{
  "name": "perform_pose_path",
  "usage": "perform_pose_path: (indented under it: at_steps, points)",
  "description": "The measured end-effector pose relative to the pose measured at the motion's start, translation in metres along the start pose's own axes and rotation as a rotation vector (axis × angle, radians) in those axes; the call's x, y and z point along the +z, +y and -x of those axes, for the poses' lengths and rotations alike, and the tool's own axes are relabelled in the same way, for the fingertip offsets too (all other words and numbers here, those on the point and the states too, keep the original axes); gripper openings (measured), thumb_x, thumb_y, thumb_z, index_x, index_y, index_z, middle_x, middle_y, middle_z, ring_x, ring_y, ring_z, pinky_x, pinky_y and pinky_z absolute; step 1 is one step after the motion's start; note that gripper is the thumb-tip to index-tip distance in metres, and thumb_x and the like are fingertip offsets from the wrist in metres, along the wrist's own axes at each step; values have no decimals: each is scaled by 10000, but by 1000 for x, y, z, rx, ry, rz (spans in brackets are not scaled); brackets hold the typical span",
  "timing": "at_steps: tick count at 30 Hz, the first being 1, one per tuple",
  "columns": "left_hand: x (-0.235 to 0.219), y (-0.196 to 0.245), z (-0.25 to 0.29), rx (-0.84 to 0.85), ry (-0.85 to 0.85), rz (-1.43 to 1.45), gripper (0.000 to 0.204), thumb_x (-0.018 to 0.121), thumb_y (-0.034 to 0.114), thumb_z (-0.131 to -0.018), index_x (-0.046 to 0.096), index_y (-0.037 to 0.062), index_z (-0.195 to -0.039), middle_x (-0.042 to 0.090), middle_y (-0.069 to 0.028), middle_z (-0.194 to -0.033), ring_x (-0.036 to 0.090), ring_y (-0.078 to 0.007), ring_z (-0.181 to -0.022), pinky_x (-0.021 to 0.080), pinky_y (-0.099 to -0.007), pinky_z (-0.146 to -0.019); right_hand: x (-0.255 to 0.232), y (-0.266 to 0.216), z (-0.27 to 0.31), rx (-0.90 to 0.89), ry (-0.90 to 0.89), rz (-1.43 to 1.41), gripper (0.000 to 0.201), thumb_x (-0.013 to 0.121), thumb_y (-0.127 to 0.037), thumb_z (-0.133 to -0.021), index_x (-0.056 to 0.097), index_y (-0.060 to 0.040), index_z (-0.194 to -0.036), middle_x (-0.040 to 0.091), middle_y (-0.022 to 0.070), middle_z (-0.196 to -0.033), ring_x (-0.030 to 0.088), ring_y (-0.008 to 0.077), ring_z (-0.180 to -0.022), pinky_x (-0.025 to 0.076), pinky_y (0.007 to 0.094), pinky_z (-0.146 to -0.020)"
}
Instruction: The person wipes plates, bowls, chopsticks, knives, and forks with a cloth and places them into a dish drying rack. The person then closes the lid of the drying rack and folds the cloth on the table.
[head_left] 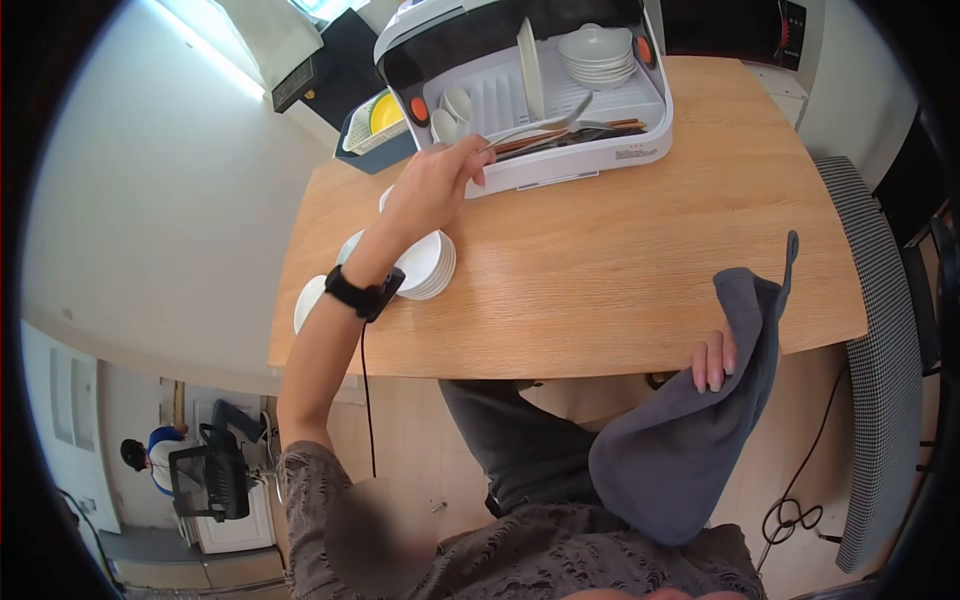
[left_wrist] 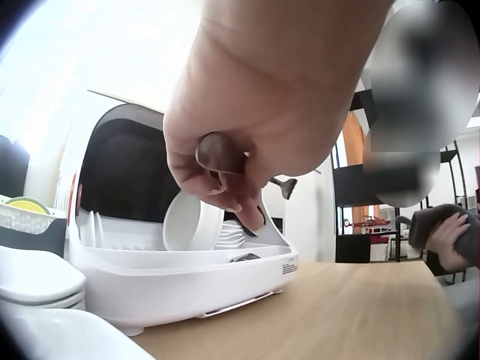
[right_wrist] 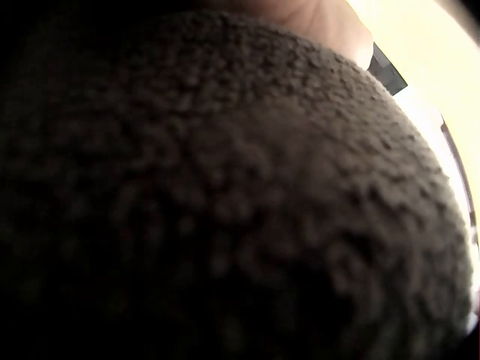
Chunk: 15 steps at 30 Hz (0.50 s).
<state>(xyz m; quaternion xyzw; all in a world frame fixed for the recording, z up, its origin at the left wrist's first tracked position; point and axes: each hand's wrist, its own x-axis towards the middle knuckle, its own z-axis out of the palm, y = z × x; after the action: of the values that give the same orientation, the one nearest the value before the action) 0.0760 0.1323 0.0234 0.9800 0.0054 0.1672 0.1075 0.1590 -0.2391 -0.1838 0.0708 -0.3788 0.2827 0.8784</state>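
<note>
A silver fork [head_left: 540, 126] is pinched in my left hand [head_left: 430, 187], which reaches over the front edge of the white dish box [head_left: 655, 155]. In the left wrist view, the fork's rounded handle end [left_wrist: 219, 153] points toward the camera and its flared end pokes out beyond the fingers. Below it, chopsticks [head_left: 625, 124] and dark cutlery lie in the box's front tray. My right hand [head_left: 714, 361] grips a grey cloth [head_left: 675, 450] near the table's front edge, its fingers curled over the fabric. The cloth fills most of the right wrist view.
Stacked small bowls [head_left: 597, 50], an upright plate [head_left: 530, 70] and white spoons [head_left: 445, 124] sit inside the box. White bowls [head_left: 428, 265] are stacked on the wooden table [head_left: 600, 280] by my left forearm. A basket [head_left: 362, 128] stands behind; a checkered bench [head_left: 880, 380] is at right.
</note>
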Motion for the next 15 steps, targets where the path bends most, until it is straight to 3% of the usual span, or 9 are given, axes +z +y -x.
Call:
perform_pose_path:
  at_steps: [3,6,15]
  points:
    - [13,-20,-26,124,1,-56,170,538,125,-983,680,32,-997,680,-148,-872,633,-321,-848,494,-402,-771,-2,-2,1,30,-49,13,145,432,-165,-1056,493,-47,-995,555,135,-858,579,286,-826,551,429,-830]
    - [33,-34,-42,118,-6,-65,176,565,124,-963,712,41,-1015,676,-165,-933,625,-331,-910,488,-418,-806,-3,-5,0,56,-98,31,147,433,-165,-1056,495,-48,-992,555,135,-860,579,286,-828,552,432,-832]
    - [60,-56,-61,139,-44,-88,185,611,159,-940,727,65,-1049,667,-153,-926,628,-335,-905,496,-412,-813,-9,-12,0,166,-201,69,153,434,-165,-1054,502,-48,-984,556,134,-866,578,289,-832,553,439,-839]
